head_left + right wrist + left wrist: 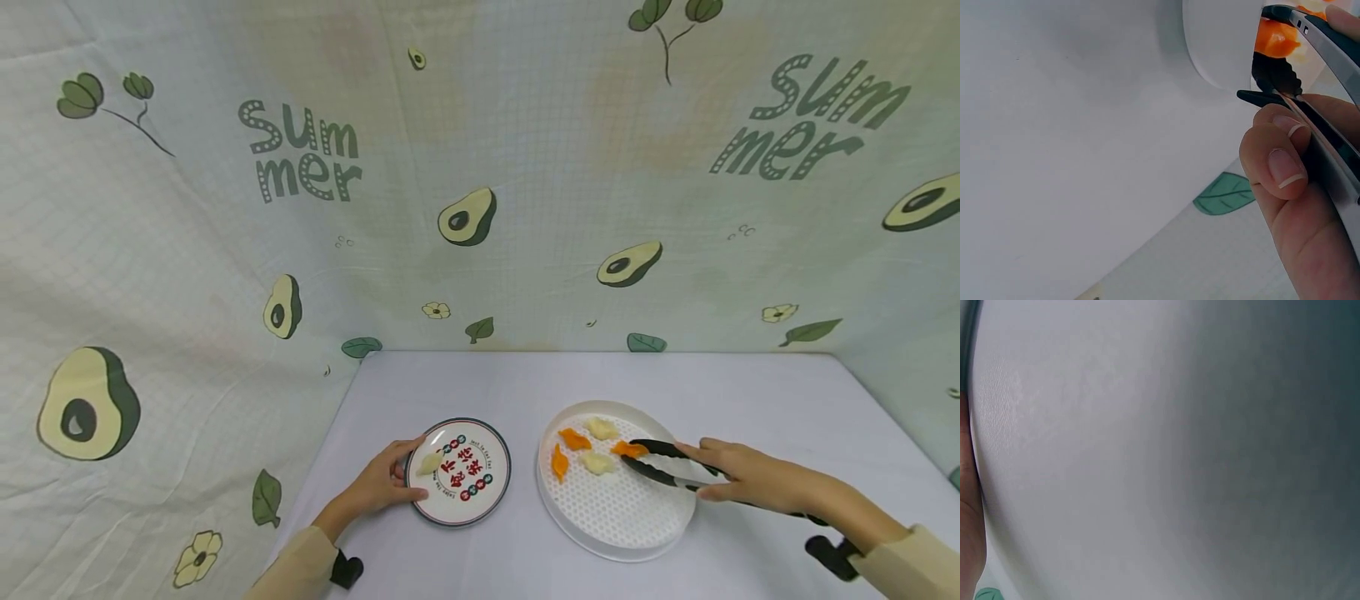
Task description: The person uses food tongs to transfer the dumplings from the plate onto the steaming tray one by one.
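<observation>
In the head view my left hand (386, 479) grips the left rim of a small white plate (480, 492) with red lettering and a dark edge. A pale yellow dumpling-shaped piece (431, 463) lies on that plate near my fingers. My right hand (757, 475) holds black-tipped metal tongs (660, 477) over a round white tray (615, 546). The tong tips lie on either side of an orange dumpling-shaped piece (628, 449); whether they squeeze it I cannot tell. In the right wrist view the fingers (1285, 169) curl round the tongs' handles. The left wrist view mostly shows blurred white.
Also on the dimpled tray are two more orange pieces, one upper (574, 439) and one at the left (559, 463), and two pale yellow pieces, one upper (602, 428) and one lower (597, 462). A white table (525, 379) meets a printed cloth (540, 167) behind.
</observation>
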Demonstrator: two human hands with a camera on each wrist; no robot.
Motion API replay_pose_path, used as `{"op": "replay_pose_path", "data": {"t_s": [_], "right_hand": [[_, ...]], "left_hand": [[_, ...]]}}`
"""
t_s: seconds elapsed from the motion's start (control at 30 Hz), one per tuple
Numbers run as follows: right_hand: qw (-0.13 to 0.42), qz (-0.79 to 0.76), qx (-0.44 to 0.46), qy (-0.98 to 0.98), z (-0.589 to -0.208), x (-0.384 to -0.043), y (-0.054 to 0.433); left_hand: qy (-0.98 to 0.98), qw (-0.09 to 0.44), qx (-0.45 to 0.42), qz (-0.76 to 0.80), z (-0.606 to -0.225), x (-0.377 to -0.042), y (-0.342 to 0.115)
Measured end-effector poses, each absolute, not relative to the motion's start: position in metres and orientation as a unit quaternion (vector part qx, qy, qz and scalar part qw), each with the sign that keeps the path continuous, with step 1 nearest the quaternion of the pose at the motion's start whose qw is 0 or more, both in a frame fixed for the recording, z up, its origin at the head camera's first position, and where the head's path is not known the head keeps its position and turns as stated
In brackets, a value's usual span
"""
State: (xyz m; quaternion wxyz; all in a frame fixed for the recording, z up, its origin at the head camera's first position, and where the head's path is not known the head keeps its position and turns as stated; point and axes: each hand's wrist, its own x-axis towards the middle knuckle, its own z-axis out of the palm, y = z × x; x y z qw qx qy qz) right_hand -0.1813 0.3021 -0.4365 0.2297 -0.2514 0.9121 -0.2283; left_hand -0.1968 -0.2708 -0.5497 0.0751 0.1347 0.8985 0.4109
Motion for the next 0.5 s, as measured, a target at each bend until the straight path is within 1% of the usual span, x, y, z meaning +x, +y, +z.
{"op": "replay_pose_path", "data": {"t_s": [0.2, 0.33, 0.5], "right_hand": [[0.223, -0.24, -0.269, 0.906, -0.4349, -0.1798, 0.3042], [0.206, -0.246, -0.286, 0.903, -0.4345, -0.1808, 0.304], [0.171, -0.251, -0.311, 0.901, -0.4313, -0.1821, 0.302]], "left_hand": [[0.9, 0.078, 0.132, 0.408, -0.5508, -0.1973, -0.2711], [0.9, 0.077, 0.128, 0.409, -0.5504, -0.1972, -0.2715], [0.902, 0.076, 0.129, 0.405, -0.5509, -0.1973, -0.272]]}}
